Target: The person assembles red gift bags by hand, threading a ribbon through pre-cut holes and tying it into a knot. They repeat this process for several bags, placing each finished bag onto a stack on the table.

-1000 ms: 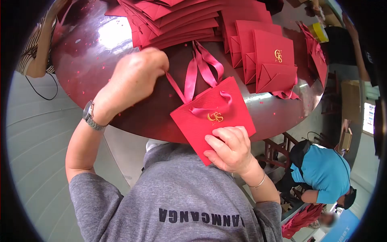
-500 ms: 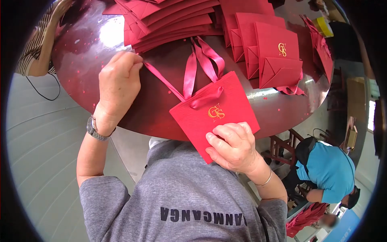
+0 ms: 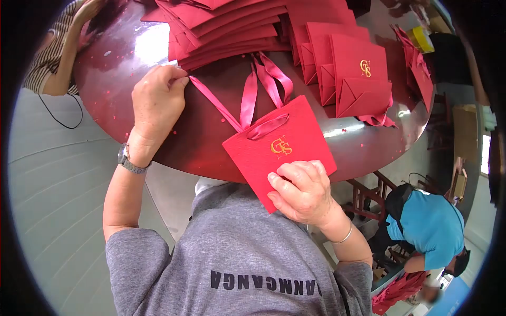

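A small red paper gift bag [image 3: 253, 158] with a gold monogram lies tilted at the near edge of the table, in front of my body. My right hand [image 3: 303, 192] grips its lower right part, thumb and fingers bent over the front. A pink ribbon [image 3: 216, 104] runs taut from the bag's top, and my left hand [image 3: 159, 100] pinches its far end between thumb and fingertips. Other pink ribbon lengths [image 3: 249, 100] stretch from the bag's top toward the stack behind. A short ribbon piece [image 3: 269, 126] crosses the bag's front near the top.
A tall stack of red bags [image 3: 226, 37] sits on the glossy dark red round table [image 3: 195, 152]. More red bags [image 3: 363, 73] lean in a row at right. A person in striped clothing [image 3: 45, 68] is at far left. Another in a blue shirt [image 3: 429, 221] bends at lower right.
The view has shifted slightly, so the table and stacks sit a little differently in frame. Both hands keep the same hold on the ribbon and the bag.
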### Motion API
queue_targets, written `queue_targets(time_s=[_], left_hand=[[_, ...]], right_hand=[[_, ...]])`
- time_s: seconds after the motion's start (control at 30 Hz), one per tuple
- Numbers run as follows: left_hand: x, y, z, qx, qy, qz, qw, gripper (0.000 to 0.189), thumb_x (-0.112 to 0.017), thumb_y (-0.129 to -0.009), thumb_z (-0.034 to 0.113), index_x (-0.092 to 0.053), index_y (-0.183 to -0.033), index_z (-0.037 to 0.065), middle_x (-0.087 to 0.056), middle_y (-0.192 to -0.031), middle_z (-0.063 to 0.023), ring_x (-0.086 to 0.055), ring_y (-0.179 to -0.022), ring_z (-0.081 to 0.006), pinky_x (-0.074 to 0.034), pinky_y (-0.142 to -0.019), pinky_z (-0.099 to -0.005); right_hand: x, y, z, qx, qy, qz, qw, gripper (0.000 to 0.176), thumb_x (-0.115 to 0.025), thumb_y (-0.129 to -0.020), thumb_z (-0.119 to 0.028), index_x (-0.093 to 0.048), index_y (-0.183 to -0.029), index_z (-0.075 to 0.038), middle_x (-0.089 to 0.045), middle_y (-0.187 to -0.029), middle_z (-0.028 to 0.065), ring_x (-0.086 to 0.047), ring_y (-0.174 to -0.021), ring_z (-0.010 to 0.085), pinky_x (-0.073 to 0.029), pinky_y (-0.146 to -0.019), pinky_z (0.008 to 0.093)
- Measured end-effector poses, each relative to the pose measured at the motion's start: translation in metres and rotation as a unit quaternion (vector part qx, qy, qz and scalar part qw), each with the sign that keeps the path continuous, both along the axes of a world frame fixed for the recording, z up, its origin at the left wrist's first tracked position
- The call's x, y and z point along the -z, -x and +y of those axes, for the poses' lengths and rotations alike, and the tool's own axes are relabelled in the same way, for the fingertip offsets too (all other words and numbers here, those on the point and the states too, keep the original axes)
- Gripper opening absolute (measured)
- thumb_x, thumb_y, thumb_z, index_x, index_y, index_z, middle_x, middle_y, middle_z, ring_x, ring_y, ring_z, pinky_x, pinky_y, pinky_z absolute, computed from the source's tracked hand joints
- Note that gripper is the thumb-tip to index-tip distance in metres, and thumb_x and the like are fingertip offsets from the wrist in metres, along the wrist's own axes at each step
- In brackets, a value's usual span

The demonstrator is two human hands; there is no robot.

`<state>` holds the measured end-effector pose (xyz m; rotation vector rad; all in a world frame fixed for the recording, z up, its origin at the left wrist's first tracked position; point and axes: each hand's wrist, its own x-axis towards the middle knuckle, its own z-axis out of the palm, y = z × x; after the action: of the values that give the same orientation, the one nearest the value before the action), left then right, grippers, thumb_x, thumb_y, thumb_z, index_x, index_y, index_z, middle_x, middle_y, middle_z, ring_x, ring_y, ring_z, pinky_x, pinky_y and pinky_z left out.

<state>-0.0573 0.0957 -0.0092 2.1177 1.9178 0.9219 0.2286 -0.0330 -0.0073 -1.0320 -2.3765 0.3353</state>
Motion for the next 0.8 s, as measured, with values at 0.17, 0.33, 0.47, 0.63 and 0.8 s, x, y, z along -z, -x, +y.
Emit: queue_targets(time_s=[0.17, 0.33, 0.47, 0.63, 0.8], left_hand=[[-0.013, 0.005, -0.018, -0.040, -0.018, -0.037, 0.998, 0.023, -0.065, -0.084, 0.006, -0.062, -0.106, 0.001, -0.064, -0.098, -0.0163, -0.064, -0.085, -0.0323, -0.051, -0.074, -0.0395], [-0.016, -0.030, -0.103, 0.108, -0.004, -0.006, 0.994, 0.027, -0.069, -0.078, 0.005, -0.063, -0.104, 0.000, -0.062, -0.102, -0.0152, -0.059, -0.093, -0.0329, -0.048, -0.082, -0.0403], [-0.024, -0.061, -0.101, 0.131, -0.103, 0.028, 0.986, 0.039, -0.074, -0.072, 0.009, -0.064, -0.110, 0.001, -0.062, -0.109, -0.0157, -0.057, -0.101, -0.0352, -0.046, -0.089, -0.0434], [-0.018, -0.084, -0.095, 0.302, 0.017, 0.192, 0.934, 0.063, -0.064, -0.084, 0.040, -0.052, -0.136, 0.006, -0.043, -0.147, -0.0083, -0.035, -0.139, -0.0275, -0.019, -0.116, -0.0498], [-0.019, -0.080, -0.094, 0.312, 0.057, 0.211, 0.925, 0.066, -0.063, -0.086, 0.037, -0.045, -0.141, 0.005, -0.038, -0.151, -0.0111, -0.034, -0.140, -0.0306, -0.019, -0.116, -0.0513]], right_hand=[[0.001, 0.001, -0.003, 0.002, -0.011, 0.012, 1.000, 0.035, -0.075, -0.070, -0.024, -0.067, -0.100, -0.008, -0.061, -0.100, 0.0045, -0.058, -0.092, 0.0224, -0.042, -0.078, 0.0375], [0.004, 0.001, -0.005, 0.015, -0.022, 0.043, 0.999, 0.033, -0.075, -0.070, -0.022, -0.067, -0.099, -0.008, -0.062, -0.101, 0.0059, -0.059, -0.091, 0.0244, -0.044, -0.078, 0.0388], [0.008, -0.002, -0.008, 0.002, -0.052, 0.031, 0.998, 0.034, -0.075, -0.071, -0.021, -0.066, -0.101, -0.008, -0.062, -0.102, 0.0064, -0.059, -0.093, 0.0248, -0.044, -0.079, 0.0392], [0.015, -0.002, -0.016, 0.021, -0.102, 0.036, 0.994, 0.033, -0.073, -0.074, -0.020, -0.065, -0.104, -0.008, -0.062, -0.106, 0.0072, -0.058, -0.097, 0.0251, -0.044, -0.081, 0.0396], [0.018, -0.004, -0.022, 0.032, -0.087, 0.057, 0.994, 0.030, -0.070, -0.078, -0.024, -0.065, -0.104, -0.010, -0.060, -0.108, 0.0062, -0.058, -0.102, 0.0226, -0.042, -0.086, 0.0392]])
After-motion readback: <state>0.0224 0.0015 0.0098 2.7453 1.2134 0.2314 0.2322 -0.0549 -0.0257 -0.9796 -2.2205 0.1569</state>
